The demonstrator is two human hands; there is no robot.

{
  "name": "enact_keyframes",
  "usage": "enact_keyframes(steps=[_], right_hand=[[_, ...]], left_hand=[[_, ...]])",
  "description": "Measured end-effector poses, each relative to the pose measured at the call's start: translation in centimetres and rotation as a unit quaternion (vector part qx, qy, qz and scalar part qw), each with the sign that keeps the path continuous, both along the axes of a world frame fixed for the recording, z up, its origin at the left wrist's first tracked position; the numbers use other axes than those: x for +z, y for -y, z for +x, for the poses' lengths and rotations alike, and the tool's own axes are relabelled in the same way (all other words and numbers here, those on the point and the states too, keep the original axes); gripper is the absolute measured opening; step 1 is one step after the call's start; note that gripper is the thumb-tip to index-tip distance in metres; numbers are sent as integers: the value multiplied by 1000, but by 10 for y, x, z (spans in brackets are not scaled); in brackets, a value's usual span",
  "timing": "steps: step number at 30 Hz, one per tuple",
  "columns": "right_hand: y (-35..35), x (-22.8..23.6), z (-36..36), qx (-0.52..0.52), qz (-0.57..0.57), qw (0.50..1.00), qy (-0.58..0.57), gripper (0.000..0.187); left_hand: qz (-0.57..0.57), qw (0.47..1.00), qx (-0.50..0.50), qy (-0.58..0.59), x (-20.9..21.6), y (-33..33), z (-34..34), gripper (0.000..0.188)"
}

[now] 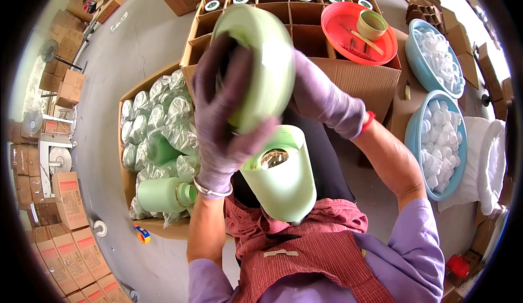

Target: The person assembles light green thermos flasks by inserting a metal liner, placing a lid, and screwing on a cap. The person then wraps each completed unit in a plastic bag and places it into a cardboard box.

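My left hand (220, 98), in a purple-grey glove, is closed on a pale green round hollow part (267, 66), tilted and smeared by motion. My right hand (324, 93), gloved alike, is against the far right side of that part, its fingers mostly hidden behind it. Beneath them, a pale green cylindrical container (280, 183) leans on my lap. Its open mouth faces away from me, with something shiny and brownish inside.
On the left, a carton (128, 93) holds plastic-wrapped green pieces and a pale green bottle-shaped shell (163, 195). Ahead, a divided carton (348, 77) bears white-rimmed tops and a red basin (332, 36). Two blue basins (411, 134) of white plastic parts stand right, beside a white sack (479, 167).
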State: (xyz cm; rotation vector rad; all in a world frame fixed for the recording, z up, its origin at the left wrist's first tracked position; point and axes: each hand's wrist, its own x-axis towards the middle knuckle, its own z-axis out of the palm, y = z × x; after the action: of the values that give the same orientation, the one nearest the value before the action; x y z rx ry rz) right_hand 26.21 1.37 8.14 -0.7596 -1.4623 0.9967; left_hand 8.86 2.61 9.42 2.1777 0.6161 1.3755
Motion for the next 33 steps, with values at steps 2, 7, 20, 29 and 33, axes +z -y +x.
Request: enact_keyframes(steps=[2,7,20,29,33], right_hand=[[3,-15,18,27,24,994,102,31],[15,-11,55,-49,-392,890,228,33],[25,-75,-7,127,76,919,364,32],[92,-23,43,91,-17,897,432,74],[154,32,77,21,-311,697,646,72]], left_hand=[[215,968,-22,-126,5,-4,0,62],[-91,985,-75,-124,-40,-2,-49,60],[-138,934,-207,-256,-60,33,-59,64],[-444,873,-46,194,-103,79,-37,41],[-569,819,-55,59,-136,109,-28,34]])
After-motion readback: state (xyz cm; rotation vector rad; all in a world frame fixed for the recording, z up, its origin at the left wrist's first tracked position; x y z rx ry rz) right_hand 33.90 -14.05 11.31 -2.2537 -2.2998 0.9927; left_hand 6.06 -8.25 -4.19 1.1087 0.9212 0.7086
